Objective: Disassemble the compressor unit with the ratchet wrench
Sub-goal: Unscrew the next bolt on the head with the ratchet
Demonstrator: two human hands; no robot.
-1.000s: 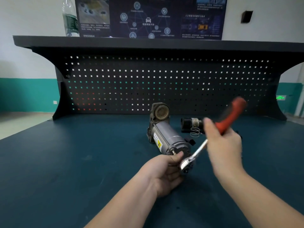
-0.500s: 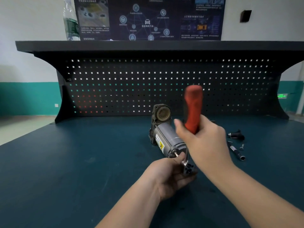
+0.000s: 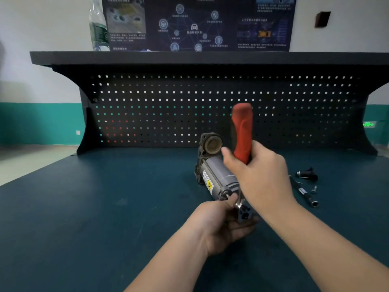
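Red handle: you had swung the ratchet wrench (image 3: 242, 135) up from leaning right a second before to standing nearly upright, and it sat much as it did half a second earlier.
Meaning for the task: that looked to you like one stroke of the ratchet finished on the near-end fastener, so loosening was under way but the bolt was probably not yet out.
Right hand: your right hand (image 3: 259, 175) was closed round the lower part of the red grip, thumb on the left of it, with the steel shank running down behind your palm.
Wrench head: the head (image 3: 244, 214) sat at the near end of the unit, just above your left fingers; the socket's seat on the bolt was hidden.
Left hand: your left hand (image 3: 223, 226) curled under and round the wrench head, thumb tip touching the unit's end cap by a small stud; it steadied the tool.
Compressor unit: the compressor unit (image 3: 214, 175) lay on its side on the dark green bench (image 3: 105, 207), grey motor can towards you, open cylinder end towards the pegboard (image 3: 168, 112).
Loose parts: an extension bar (image 3: 305, 193), a black fitting (image 3: 307, 174) and a small bolt (image 3: 314, 189) lay to the right, well clear of your hands.
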